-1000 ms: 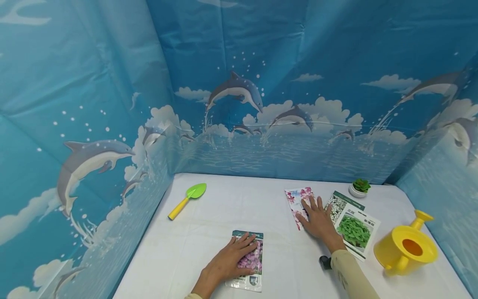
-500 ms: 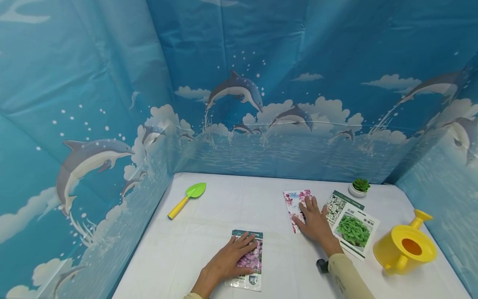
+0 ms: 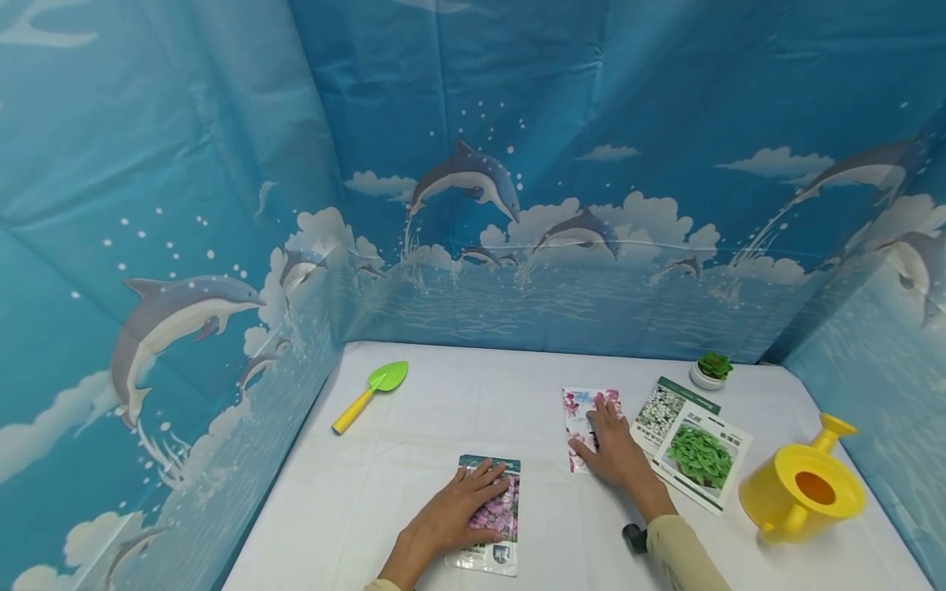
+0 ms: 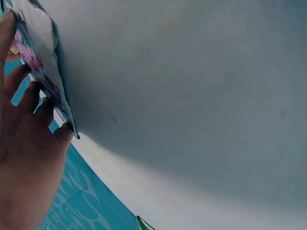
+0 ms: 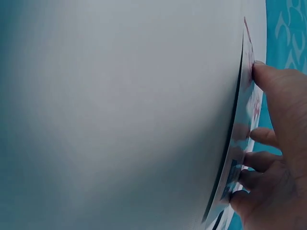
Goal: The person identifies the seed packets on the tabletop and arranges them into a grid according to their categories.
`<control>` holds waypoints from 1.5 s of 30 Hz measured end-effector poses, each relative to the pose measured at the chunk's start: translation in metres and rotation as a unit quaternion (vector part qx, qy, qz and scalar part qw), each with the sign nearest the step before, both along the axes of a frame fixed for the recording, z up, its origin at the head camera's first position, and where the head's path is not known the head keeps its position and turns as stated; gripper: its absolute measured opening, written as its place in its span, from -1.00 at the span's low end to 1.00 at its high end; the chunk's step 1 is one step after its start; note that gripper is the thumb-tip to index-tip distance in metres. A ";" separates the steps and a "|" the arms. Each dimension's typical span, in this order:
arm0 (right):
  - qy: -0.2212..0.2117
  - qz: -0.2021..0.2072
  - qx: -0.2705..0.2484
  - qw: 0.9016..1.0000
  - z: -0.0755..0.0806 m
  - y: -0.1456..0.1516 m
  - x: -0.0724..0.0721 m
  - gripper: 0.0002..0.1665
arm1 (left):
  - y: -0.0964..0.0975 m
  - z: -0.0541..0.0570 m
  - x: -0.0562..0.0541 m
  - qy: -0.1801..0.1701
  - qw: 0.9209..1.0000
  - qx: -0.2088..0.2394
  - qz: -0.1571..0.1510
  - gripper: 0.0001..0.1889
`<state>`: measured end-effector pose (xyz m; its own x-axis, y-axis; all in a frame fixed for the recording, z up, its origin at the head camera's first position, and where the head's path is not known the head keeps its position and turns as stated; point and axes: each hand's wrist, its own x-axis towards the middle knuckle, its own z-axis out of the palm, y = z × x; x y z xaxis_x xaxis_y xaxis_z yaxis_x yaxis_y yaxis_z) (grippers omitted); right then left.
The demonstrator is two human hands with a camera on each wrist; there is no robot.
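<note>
My left hand [image 3: 464, 510] rests with spread fingers on a seed packet with pink-purple flowers [image 3: 502, 509] and a green top band, at the near middle of the table. In the left wrist view, its fingertips press on the face of this packet [image 4: 36, 62]. Farther right, my right hand [image 3: 615, 447] lies on a white packet printed with pink blossoms [image 3: 576, 410], fingers fairly straight. The right wrist view has the thumb and fingertips touching that glossy packet [image 5: 240, 129], which lies flat. Part of each packet is hidden under the hand.
Right of my right hand, a green-leaf seed packet [image 3: 702, 455] overlaps a white-flower packet [image 3: 660, 414]. A yellow watering can [image 3: 801, 497] stands at the right, a small potted succulent [image 3: 712, 372] behind. A green-and-yellow trowel [image 3: 372, 396] lies back left. Dolphin-print curtains [image 3: 473, 312] enclose the table.
My right hand has slid the pink-blossom packet towards me and a little left, and the packet now lies straighter. More of the white-flower packet shows. The left hand has stayed put.
</note>
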<state>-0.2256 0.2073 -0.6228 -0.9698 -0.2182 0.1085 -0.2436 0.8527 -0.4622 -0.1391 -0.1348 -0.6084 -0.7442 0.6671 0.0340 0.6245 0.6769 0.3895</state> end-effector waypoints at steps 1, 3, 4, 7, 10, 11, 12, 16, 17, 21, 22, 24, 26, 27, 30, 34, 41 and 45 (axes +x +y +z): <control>0.005 0.001 -0.001 1.000 0.000 -0.001 0.002 -0.10 | 0.000 0.000 0.000 0.000 1.000 0.000 0.000 -0.10; 0.019 0.005 0.006 1.000 -0.001 -0.002 0.005 -0.13 | 0.000 0.001 0.000 0.001 1.000 0.000 0.000 -0.09; 0.023 0.005 0.008 1.000 -0.001 -0.003 0.007 -0.16 | 0.000 0.001 0.000 0.000 1.000 0.001 0.000 -0.09; 0.036 0.003 0.014 0.999 -0.001 -0.006 0.012 -0.21 | 0.000 0.001 0.000 -0.002 1.000 0.003 0.001 -0.09; 0.045 0.000 0.014 0.999 -0.002 -0.009 0.017 -0.26 | 0.001 0.000 0.000 -0.004 1.000 0.006 0.003 -0.10; 0.049 -0.002 0.014 0.999 -0.002 -0.010 0.018 -0.26 | 0.001 -0.001 0.000 -0.005 1.000 0.006 0.003 -0.10; 0.051 -0.003 0.015 0.999 -0.003 -0.011 0.020 -0.27 | 0.001 -0.001 0.000 -0.005 1.000 0.005 0.003 -0.10; 0.055 -0.004 0.018 0.998 -0.004 -0.012 0.026 -0.27 | 0.001 -0.001 0.000 -0.004 1.000 0.004 0.002 -0.11; 0.055 -0.003 0.015 0.998 -0.004 -0.013 0.028 -0.28 | 0.001 -0.001 0.000 -0.003 1.000 0.005 0.002 -0.11; 0.041 0.000 0.006 0.999 -0.005 -0.015 0.036 -0.26 | 0.000 -0.002 0.001 -0.010 1.000 0.006 0.002 -0.11; 0.037 0.001 0.005 0.999 -0.006 -0.016 0.038 -0.25 | -0.001 -0.002 0.001 -0.012 1.000 0.007 0.002 -0.11; 0.034 0.002 0.006 0.999 -0.007 -0.017 0.041 -0.21 | -0.002 -0.002 0.002 -0.017 1.000 0.007 0.003 -0.10; 0.036 0.004 0.006 0.999 -0.008 -0.018 0.043 -0.16 | -0.002 -0.002 0.002 -0.017 1.000 0.008 0.004 -0.10; 0.037 0.004 0.006 0.999 -0.008 -0.018 0.044 -0.14 | -0.002 -0.002 0.002 -0.015 1.000 0.009 0.004 -0.11; 0.036 0.008 0.004 0.999 -0.006 -0.019 0.048 -0.10 | -0.001 -0.001 0.002 -0.013 1.000 0.010 0.004 -0.11; 0.021 0.010 0.004 1.000 -0.002 -0.019 0.053 -0.11 | 0.000 -0.001 0.000 -0.016 1.000 0.012 0.004 -0.11; -0.007 0.005 -0.008 1.000 0.002 -0.024 0.063 -0.10 | 0.001 -0.001 0.000 -0.024 1.000 0.010 0.010 -0.11; -0.016 0.001 -0.014 1.000 0.002 -0.026 0.068 -0.08 | 0.000 -0.002 0.001 -0.028 0.999 0.013 0.011 -0.11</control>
<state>-0.1575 0.1812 -0.6209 -0.9723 -0.2186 0.0825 -0.2304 0.8390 -0.4930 -0.1384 -0.1343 -0.6102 -0.7601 0.6498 0.0101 0.5866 0.6792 0.4411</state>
